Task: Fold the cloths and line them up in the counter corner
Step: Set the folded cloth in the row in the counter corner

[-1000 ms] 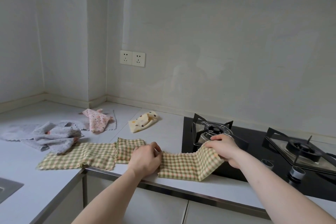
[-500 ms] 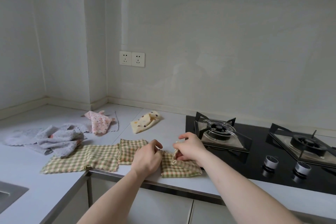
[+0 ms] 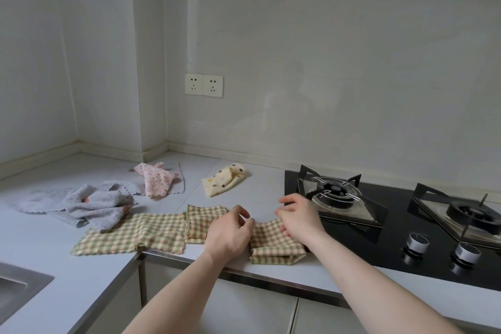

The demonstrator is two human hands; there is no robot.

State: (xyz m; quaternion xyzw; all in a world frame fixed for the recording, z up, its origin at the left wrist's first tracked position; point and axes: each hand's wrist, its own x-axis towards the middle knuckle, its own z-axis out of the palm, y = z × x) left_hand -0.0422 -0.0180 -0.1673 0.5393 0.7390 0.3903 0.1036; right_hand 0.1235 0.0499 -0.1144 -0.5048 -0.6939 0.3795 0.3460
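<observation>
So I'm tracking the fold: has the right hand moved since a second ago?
Yes. The right hand has come left, away from the stove burner toward the left hand, over the checked cloth.

Left hand (image 3: 229, 236) loosely curled; right hand (image 3: 299, 218) relaxed.

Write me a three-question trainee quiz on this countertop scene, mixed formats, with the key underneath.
1. True or false: the folded green-and-cream checked cloth lies between the person's left hand and right hand.
2. Which lies nearest the black gas hob? A) crumpled grey cloth B) pink spotted cloth C) cream cloth with brown dots
3. Fill in: the double white wall socket is mounted above the ____.

Key
1. True; the left hand touches the cloth's left edge.
2. C
3. white countertop
</observation>
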